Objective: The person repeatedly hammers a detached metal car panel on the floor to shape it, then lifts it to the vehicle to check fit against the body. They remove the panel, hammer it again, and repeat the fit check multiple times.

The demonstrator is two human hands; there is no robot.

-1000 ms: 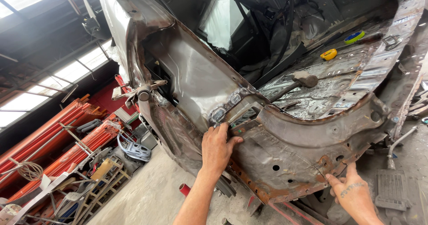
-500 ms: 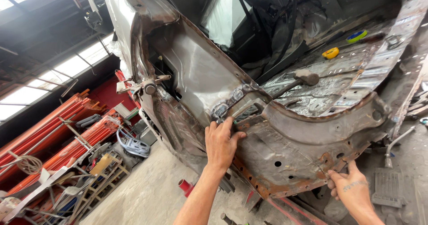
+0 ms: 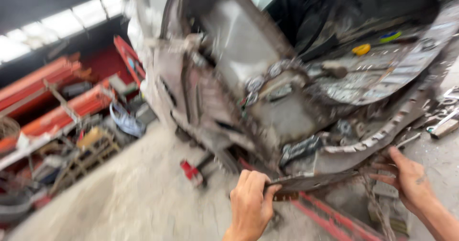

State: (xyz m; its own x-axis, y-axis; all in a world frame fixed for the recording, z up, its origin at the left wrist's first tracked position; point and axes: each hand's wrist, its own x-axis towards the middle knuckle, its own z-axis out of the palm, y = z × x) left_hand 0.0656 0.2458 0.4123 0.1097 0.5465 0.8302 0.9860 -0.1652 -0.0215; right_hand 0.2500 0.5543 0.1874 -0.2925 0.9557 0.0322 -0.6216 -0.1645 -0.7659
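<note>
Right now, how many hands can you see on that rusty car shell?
2. The left hand grips the loose rusty panel at the shell's lower edge, bottom centre. The right hand is spread open at the panel's right end, lower right. No other hands show.

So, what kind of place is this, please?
Probably a car body repair workshop. A stripped, rusty car body shell fills the view, the left hand grips its lower edge, red metal racks stand behind, and loose tools lie on the concrete floor.

Daylit from bright roof panels (image 3: 62, 28); heavy motion blur throughout.
</note>
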